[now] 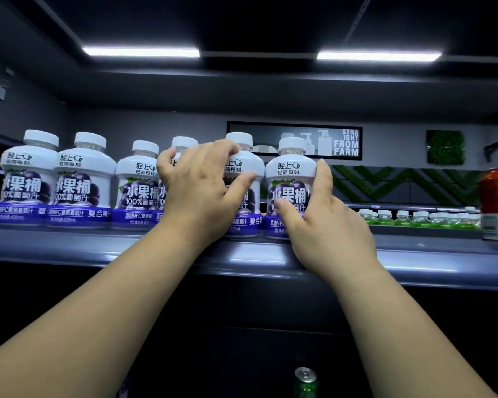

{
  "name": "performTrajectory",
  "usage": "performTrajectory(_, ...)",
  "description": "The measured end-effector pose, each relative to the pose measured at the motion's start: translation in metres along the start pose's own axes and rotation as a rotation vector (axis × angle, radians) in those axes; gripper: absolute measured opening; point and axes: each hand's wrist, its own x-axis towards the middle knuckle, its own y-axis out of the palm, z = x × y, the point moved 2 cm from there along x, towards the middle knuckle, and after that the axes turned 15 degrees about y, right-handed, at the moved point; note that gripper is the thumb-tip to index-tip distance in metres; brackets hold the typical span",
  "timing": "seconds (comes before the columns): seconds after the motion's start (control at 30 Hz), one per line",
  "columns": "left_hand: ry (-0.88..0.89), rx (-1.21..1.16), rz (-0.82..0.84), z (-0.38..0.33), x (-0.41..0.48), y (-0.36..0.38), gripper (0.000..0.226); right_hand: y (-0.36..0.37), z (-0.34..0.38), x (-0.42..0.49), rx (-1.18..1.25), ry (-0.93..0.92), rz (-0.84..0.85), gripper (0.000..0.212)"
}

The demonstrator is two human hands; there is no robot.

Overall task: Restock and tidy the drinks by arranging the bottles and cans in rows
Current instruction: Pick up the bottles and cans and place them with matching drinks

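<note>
Green can [306, 380] low, cut off by the frame. Right hand [328, 228] holds end bottle [289, 173] on shelf [69, 242]. Left hand [197, 191] curls over next bottle [243, 165]. Best: slide both leftward, bases flat, labels forward. The hands hide the labels, and any rear row is unseen.
</note>
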Motion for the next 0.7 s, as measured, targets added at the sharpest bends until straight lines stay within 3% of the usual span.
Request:
performTrajectory(0.2, -0.045, 0.038, 0.077, -0.001, -0.005, 0.006, 0.045, 0.001, 0.001, -0.001, -0.031, 0.0, 0.012, 0.102)
performTrajectory(0.53, -0.04, 0.132, 0.302, -0.015, -0.018, 0.0, 0.079, -0.001, 0.004, -0.003, -0.07, 0.034, -0.084, 0.104)
performTrajectory(0.7, -0.066, 0.141, 0.445, -0.037, -0.039, -0.017, 0.075, -0.008, -0.005, -0.008, -0.042, -0.05, 0.057, 0.095)
